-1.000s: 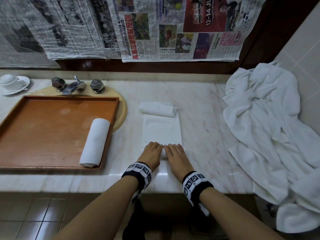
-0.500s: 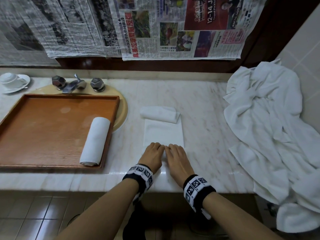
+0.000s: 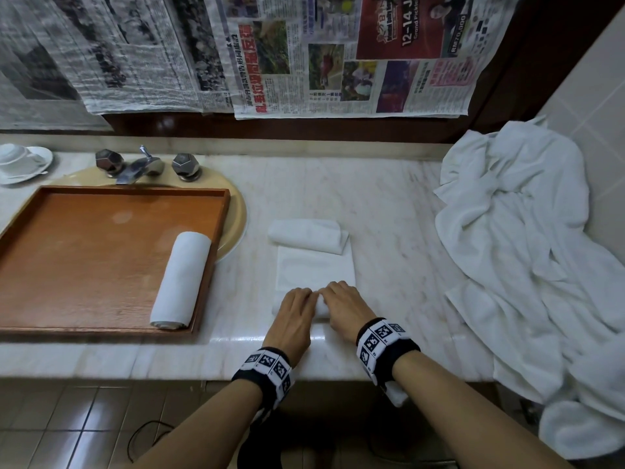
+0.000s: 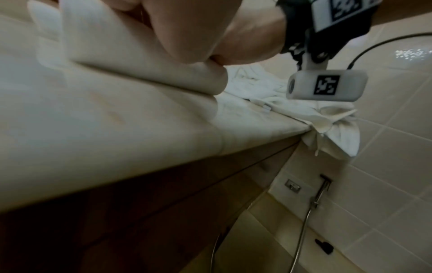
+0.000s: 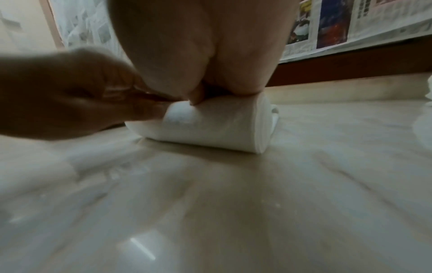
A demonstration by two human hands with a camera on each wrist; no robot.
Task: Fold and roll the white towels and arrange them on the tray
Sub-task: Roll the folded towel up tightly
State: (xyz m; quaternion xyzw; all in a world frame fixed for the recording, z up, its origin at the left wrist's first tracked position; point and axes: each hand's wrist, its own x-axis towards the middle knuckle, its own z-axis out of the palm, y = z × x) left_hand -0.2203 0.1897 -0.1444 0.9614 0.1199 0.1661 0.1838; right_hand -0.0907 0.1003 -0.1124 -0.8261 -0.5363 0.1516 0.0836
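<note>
**Roll at the near edge, flat cloth ahead at 12 o'clock**

The person's left hand (image 3: 295,311) and right hand (image 3: 345,304) sit side by side on the near end of the folded towel (image 3: 316,270), fingers curled down over a short, thick roll (image 5: 210,127) that they grip and press against the marble counter (image 3: 389,225). The roll's long axis runs 9 to 3 o'clock; the unrolled flat part stretches from the fingertips toward 12 o'clock, so the next push likely goes straight away from the body. Neither hand is nearer; they share the roll. A second folded towel (image 3: 309,235) lies touching the far end of the flat part.

At 9 o'clock the wooden tray (image 3: 101,231) holds one rolled towel (image 3: 181,279) along its right wall, long axis roughly 12 to 6. At 3 o'clock lies a heap of white cloth (image 3: 527,252).
</note>
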